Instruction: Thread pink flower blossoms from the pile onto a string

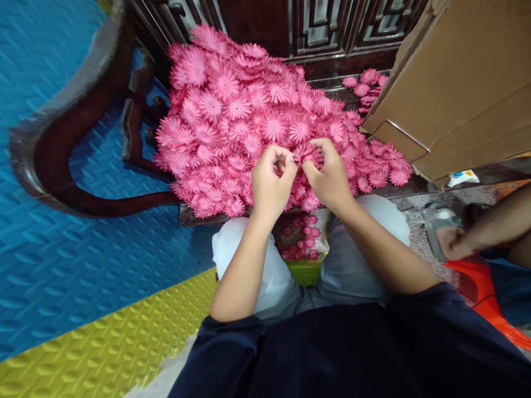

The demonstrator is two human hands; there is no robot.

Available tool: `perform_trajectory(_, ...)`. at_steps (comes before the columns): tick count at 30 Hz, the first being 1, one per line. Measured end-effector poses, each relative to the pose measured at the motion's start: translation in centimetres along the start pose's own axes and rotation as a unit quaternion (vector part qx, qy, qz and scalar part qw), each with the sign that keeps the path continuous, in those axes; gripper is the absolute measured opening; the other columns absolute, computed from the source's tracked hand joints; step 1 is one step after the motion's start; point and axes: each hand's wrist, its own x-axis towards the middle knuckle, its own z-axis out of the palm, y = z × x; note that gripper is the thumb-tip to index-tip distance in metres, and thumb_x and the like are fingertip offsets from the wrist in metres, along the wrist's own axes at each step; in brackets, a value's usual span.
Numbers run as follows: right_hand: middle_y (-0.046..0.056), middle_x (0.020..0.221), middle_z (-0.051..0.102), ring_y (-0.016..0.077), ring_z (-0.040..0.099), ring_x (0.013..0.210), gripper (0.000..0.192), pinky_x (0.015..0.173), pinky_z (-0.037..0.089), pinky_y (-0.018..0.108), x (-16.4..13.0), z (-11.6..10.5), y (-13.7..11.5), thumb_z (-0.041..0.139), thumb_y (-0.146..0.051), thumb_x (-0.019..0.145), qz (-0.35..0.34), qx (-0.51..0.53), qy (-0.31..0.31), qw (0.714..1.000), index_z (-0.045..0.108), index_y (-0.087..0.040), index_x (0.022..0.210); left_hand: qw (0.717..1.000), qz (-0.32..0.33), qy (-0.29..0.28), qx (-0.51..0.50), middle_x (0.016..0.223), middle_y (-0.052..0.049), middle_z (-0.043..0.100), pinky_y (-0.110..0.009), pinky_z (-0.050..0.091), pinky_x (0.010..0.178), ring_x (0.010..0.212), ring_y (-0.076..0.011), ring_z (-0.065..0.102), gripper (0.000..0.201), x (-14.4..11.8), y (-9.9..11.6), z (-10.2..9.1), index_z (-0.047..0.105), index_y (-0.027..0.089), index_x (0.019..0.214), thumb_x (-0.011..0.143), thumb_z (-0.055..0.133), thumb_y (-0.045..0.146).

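Observation:
Both hands are held close together over a big heap of pink artificial flower heads [224,83]. My right hand [332,177] is closed, with a darker pink flower head [308,156] between thumb and forefinger. To its left, my left hand [274,179] has thumb and forefinger pinched together, beside that flower head. What sits in the left pinch, if anything, is too small to make out. The heap rests on a dark wooden seat [199,219] just past my knees, and its petals fill the space behind and below my fingers.
A brown cardboard box [460,83] stands at the right, near a few loose flower heads [367,85]. A curved wooden armrest [45,149] is at the left. More flower heads [309,232] lie lower, between my knees. Another person's foot [454,243] shows at right.

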Motion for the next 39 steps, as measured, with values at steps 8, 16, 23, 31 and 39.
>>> perform_trajectory(8, 0.004, 0.086, 0.058, 0.0184, 0.057, 0.080, 0.028, 0.078, 0.045, 0.036, -0.1, -0.2, 0.2, 0.048, -0.013, 0.077, -0.048, -0.043, -0.008, 0.998, 0.052, -0.022, 0.103, 0.998, 0.004, 0.015, 0.057, 0.072, 0.002, 0.057, -0.024, 0.041, 0.070, 0.071, -0.0110, 0.054, 0.009, 0.0, -0.2, 0.0, 0.050, 0.020, 0.075, 0.082, 0.053, 0.015)
perform_trajectory(16, 0.004, 0.090, 0.059, 0.0176, 0.057, 0.081, 0.034, 0.080, 0.047, 0.036, 0.2, 0.3, 1.3, 0.046, -0.011, 0.077, -0.026, 0.000, -0.043, 0.999, 0.049, -0.022, 0.109, 0.999, 0.008, 0.007, 0.051, 0.074, 0.002, 0.060, -0.024, 0.044, 0.072, 0.073, -0.0106, 0.057, 0.007, -0.1, -0.2, 0.0, 0.053, 0.020, 0.076, 0.082, 0.054, 0.015)
perform_trajectory(23, 0.003, 0.087, 0.057, 0.0182, 0.054, 0.081, 0.018, 0.083, 0.045, 0.036, 0.0, 0.0, 0.2, 0.048, -0.017, 0.079, -0.015, -0.026, -0.040, 0.999, 0.051, -0.021, 0.096, 0.997, 0.038, -0.020, 0.068, 0.076, 0.001, 0.064, -0.024, 0.044, 0.070, 0.071, -0.0105, 0.057, 0.006, -0.2, 0.2, 0.0, 0.055, 0.020, 0.077, 0.082, 0.055, 0.017)
perform_trajectory(31, -0.001, 0.076, 0.050, 0.0134, 0.050, 0.073, 0.012, 0.077, 0.046, 0.032, 0.7, -0.3, 0.0, 0.042, -0.010, 0.077, 0.009, 0.085, -0.069, 0.994, 0.045, -0.022, 0.078, 0.991, 0.102, -0.036, 0.075, 0.083, -0.002, 0.058, -0.031, 0.046, 0.077, 0.083, -0.0158, 0.054, 0.016, -0.2, 0.6, -0.4, 0.050, 0.022, 0.079, 0.073, 0.052, 0.008)
perform_trajectory(39, 0.001, 0.078, 0.051, 0.0154, 0.052, 0.078, 0.010, 0.080, 0.049, 0.035, 0.7, -0.3, 0.5, 0.043, -0.014, 0.081, -0.004, 0.087, -0.068, 0.994, 0.043, -0.023, 0.077, 0.981, 0.113, -0.077, 0.134, 0.100, -0.004, 0.059, -0.037, 0.046, 0.090, 0.099, -0.0204, 0.054, 0.029, -0.2, 0.8, -0.4, 0.055, 0.022, 0.095, 0.068, 0.058, 0.011)
